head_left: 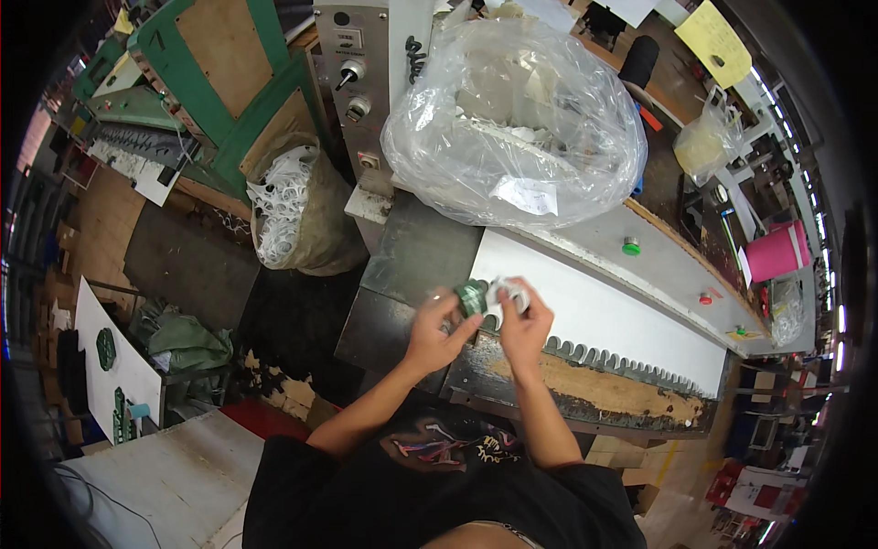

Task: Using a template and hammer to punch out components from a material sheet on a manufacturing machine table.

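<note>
**Operator:** Report containers and contents.

**Inspector:** Three bags and one cup are in view. One large clear plastic bag (512, 123) sits at the far centre on the machine bed; it holds white cut pieces, and a white paper slip shows through its near wall. One brown sack (320, 229) stands on the floor to the left of the machine, open at the top and filled with white scrap loops. One small clear bag (706, 142) sits at the far right with pale yellowish contents; their kind cannot be told. One pink cup (776, 253) lies at the right edge; its contents are hidden.

**Operator:** Hand status?

**Inspector:** Left hand (437, 331) is clenched around a small green roll (472, 297), held above the near left end of the white board (604, 316). Right hand (524, 325) pinches a small white piece (512, 293) between the fingertips, just beside the green roll. Whether roll and piece touch cannot be told.

**Operator:** Control count?

**Inspector:** On the grey rail beyond the board: one green button (631, 245) and one red button (705, 298), well apart. One grey control box (355, 82) stands at the far left of the large bag, with two knobs on its face.

**Operator:** Anything else?

**Inspector:** A row of grey curved parts (608, 359) lines the near edge of the board; the count is too fine to fix.
</note>
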`<state>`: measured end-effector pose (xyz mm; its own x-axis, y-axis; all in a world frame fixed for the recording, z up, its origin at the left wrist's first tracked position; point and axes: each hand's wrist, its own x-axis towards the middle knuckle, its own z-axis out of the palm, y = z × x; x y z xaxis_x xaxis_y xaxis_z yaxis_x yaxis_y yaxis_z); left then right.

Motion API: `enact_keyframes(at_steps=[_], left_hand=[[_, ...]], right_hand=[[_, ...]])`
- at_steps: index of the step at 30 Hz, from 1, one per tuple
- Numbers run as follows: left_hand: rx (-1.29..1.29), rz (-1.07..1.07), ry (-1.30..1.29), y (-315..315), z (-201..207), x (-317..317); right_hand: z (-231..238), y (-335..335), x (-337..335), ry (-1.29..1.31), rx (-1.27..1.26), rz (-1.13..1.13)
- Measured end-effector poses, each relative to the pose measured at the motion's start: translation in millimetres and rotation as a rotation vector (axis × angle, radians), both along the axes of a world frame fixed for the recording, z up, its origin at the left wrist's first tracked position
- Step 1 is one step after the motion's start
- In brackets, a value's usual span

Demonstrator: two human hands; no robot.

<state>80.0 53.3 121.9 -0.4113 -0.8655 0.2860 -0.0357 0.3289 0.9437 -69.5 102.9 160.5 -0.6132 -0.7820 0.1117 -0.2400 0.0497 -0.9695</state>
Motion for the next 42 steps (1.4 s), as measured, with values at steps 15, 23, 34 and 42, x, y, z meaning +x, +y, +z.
enact_keyframes(at_steps=[15,23,34,42], left_hand=[[0.422,-0.089,-0.144,6,-36,-15],[-0.248,-0.126,-0.495,-25,-71,-63],[-0.086,-0.274,-0.485,-14,-67,-77],[-0.110,-0.216,-0.344,7,-118,-50]], right_hand=[[119,-143,-71,0.918,-0.621,0.081],[-123,-6,-115,0.368,-0.089,0.190],[-141,13,-104,0.524,0.155,0.333],[-147,14,-99,0.525,0.176,0.300]])
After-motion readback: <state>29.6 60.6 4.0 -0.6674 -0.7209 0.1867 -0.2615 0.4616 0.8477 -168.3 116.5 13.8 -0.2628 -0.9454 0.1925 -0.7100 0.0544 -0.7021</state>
